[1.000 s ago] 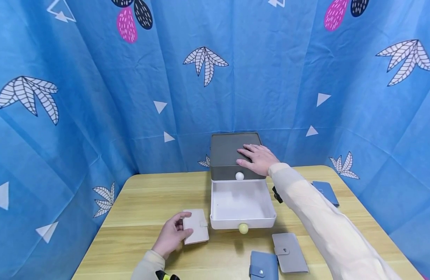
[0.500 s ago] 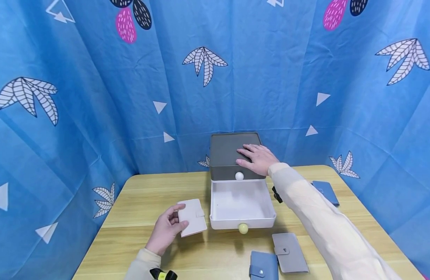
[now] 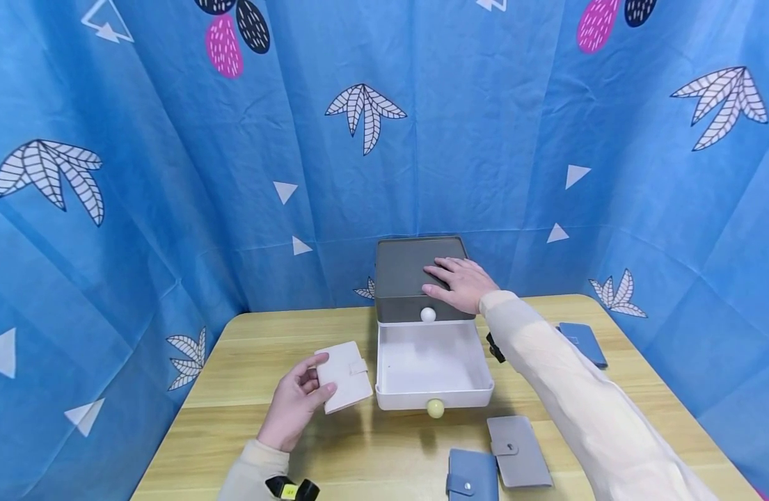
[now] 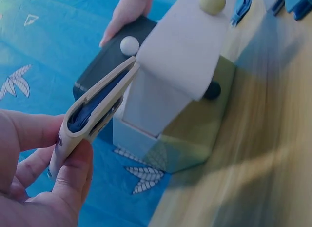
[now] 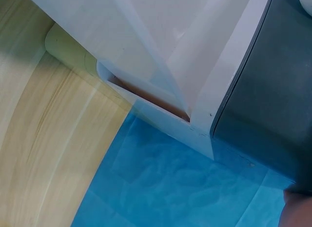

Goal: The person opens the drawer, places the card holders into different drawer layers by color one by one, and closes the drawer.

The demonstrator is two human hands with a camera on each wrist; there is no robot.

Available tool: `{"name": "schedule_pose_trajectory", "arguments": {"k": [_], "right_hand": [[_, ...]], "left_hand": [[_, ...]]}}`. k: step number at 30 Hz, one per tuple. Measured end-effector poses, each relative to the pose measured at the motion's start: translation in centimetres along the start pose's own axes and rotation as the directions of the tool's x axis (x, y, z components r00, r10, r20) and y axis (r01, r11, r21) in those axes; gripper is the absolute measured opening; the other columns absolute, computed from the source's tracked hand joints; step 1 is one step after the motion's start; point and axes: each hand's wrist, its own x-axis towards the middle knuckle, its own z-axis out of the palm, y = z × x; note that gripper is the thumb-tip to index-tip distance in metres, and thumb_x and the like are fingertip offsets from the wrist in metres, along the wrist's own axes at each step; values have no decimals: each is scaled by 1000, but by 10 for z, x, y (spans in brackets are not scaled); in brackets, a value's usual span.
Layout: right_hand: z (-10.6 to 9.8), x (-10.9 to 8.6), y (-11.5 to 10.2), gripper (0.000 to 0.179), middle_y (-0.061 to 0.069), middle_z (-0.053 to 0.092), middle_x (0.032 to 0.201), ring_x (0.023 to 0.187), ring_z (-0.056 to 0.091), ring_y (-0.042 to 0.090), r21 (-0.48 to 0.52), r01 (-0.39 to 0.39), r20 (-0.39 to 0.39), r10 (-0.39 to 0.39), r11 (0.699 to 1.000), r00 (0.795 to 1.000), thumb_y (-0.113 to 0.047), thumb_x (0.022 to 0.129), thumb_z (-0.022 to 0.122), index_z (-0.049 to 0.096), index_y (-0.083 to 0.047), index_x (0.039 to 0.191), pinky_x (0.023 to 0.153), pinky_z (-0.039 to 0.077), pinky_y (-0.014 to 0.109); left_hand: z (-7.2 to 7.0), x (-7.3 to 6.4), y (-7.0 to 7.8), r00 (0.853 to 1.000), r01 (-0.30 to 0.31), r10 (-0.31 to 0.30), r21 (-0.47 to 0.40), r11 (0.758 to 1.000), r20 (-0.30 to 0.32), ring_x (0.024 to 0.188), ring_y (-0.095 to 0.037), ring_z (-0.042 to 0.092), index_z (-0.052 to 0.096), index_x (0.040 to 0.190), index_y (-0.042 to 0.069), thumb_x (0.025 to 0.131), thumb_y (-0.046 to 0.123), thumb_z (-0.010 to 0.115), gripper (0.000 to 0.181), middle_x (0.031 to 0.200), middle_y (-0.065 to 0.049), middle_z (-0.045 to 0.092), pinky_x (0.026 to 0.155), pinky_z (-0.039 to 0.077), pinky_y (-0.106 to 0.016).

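My left hand [image 3: 293, 405] pinches a small white snap wallet [image 3: 342, 379] by its left edge, thumb in front and fingers behind. It is held above the table, just left of the pulled-out white drawer [image 3: 434, 401]. In the left wrist view the wallet [image 4: 97, 102] is seen edge-on, with dark blue inside its cream cover. My right hand [image 3: 462, 285] rests on the dark grey top of the drawer box [image 3: 406, 268], fingers spread and nothing gripped. The drawer has a yellow-green knob [image 3: 435, 408]; the grey section above has a white knob [image 3: 428, 315].
A blue wallet [image 3: 472, 473] and a grey wallet [image 3: 518, 452] lie near the front of the wooden table [image 3: 284, 334]. Another blue wallet [image 3: 582, 344] lies at the right, beyond the right sleeve [image 3: 566, 390]. A blue patterned curtain [image 3: 509, 160] hangs behind the table.
My left hand has raised the white wallet and moved slightly left and away from me, with the wallet now tilted. The right hand and the drawer stay where they were.
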Motion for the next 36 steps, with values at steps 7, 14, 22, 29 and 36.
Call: {"name": "schedule_pose_trajectory", "arguments": {"k": [7, 14, 22, 29, 36], "right_hand": [[-1, -1, 0, 81, 2, 29, 156, 144, 22, 28, -3, -4, -1, 4, 1000, 1000, -79, 87, 22, 37, -30, 149, 117, 11, 48], [-6, -2, -6, 79, 3, 26, 157, 144, 20, 28, -17, -18, 37, 19, 1000, 999, -77, 89, 23, 34, -28, 151, 117, 10, 48], [-5, -2, -4, 78, 4, 27, 157, 144, 22, 29, -15, -16, 24, 16, 1000, 1000, -76, 90, 25, 36, -28, 150, 116, 11, 49], [-1, -2, -1, 80, 5, 29, 156, 143, 22, 30, -10, -8, 7, 8, 1000, 1000, -78, 88, 24, 37, -28, 149, 116, 12, 50], [1, -1, 1, 80, 2, 29, 156, 144, 23, 27, 3, -14, 0, 14, 1000, 1000, -79, 87, 24, 38, -30, 149, 116, 12, 48]], "left_hand": [[14, 3, 12, 1000, -15, 15, -10, 1000, 6, 91, -22, 58, 55, 131, 4, 79, -13, 68, 56, 104, -19, 55, 71, 55, -28], [28, 4, 23, 998, -16, 15, 1, 1000, 55, 90, -23, 58, 54, 132, 3, 81, -11, 68, 55, 104, -20, 56, 70, 55, -27], [50, 9, 31, 996, -17, 11, 77, 997, 83, 86, -22, 57, 55, 131, 1, 81, -9, 69, 53, 100, -18, 56, 66, 53, -25], [67, 18, 34, 994, -14, 2, 107, 994, 111, 82, -19, 53, 55, 130, 1, 81, -6, 71, 52, 95, -15, 53, 61, 50, -23], [84, 29, 35, 990, -1, -17, 126, 992, 142, 82, -18, 53, 56, 131, 3, 81, -3, 72, 53, 97, -14, 54, 65, 49, -22]]}}
